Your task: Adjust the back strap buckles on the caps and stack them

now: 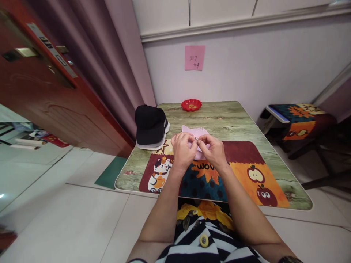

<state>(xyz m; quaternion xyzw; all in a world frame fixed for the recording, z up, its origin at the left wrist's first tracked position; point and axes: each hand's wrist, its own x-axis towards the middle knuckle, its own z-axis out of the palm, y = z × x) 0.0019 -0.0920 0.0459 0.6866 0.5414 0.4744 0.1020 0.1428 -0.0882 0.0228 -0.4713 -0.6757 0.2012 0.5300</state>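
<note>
A pink cap point(192, 130) lies on the patterned mat, mostly covered by my hands. My left hand point(184, 147) is closed in a pinch over its left side. From the right, my right hand point(211, 147) pinches with thumb and forefinger, close to the left fingertips. Between the fingertips shows a small shiny piece point(196, 138), too small to name; it looks like part of the cap's fastening. Further left, a black cap point(150, 122) rests on top of lighter caps point(150, 147) in a stack.
A red scalloped dish point(191, 105) sits at the table's back edge. The mat point(246, 157) covers the front of the wood-patterned table point(219, 113). A pink note point(194, 57) hangs on the wall. A wooden door point(55, 91) and curtain stand left, a cloth-covered stool point(298, 117) right.
</note>
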